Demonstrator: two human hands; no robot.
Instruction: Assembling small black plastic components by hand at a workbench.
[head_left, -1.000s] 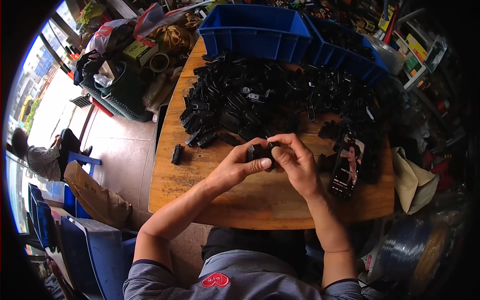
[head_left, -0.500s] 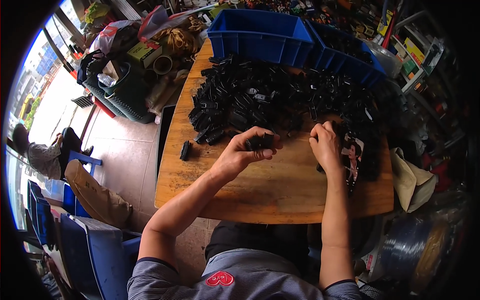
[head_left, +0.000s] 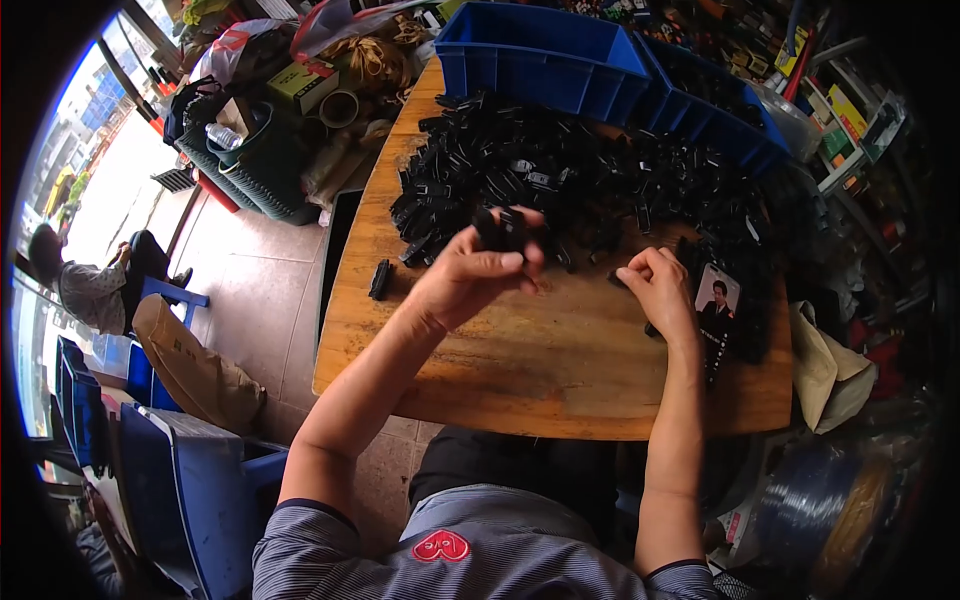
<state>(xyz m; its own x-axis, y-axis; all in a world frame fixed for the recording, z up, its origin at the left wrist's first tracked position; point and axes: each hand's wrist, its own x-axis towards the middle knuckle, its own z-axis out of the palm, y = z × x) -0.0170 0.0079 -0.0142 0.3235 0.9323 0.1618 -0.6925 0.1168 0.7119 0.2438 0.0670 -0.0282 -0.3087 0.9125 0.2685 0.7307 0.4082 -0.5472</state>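
Note:
My left hand (head_left: 462,272) is raised over the near edge of the pile, closed round a black plastic part (head_left: 500,230); motion blurs its fingers. Lower and to the right, my right hand (head_left: 660,290) pinches a small dark piece (head_left: 617,279), too small to name, just above the wooden table (head_left: 500,370). A big heap of black plastic parts (head_left: 470,165) covers the far half of the table. One single black part (head_left: 380,279) lies apart at the left edge. Beside my right wrist is a card with a portrait picture (head_left: 718,298), resting on dark things.
Two blue bins (head_left: 545,75) stand at the table's far side; the right bin (head_left: 710,125) holds dark parts. A beige cloth or bag (head_left: 830,370) hangs by the right edge. On the left are a blue chair (head_left: 200,490), a dark green basket (head_left: 255,165) and a seated person (head_left: 95,280).
My left hand has moved up toward the pile with the black part, turning as it went. My right hand has shifted slightly down. The whole view has moved a little.

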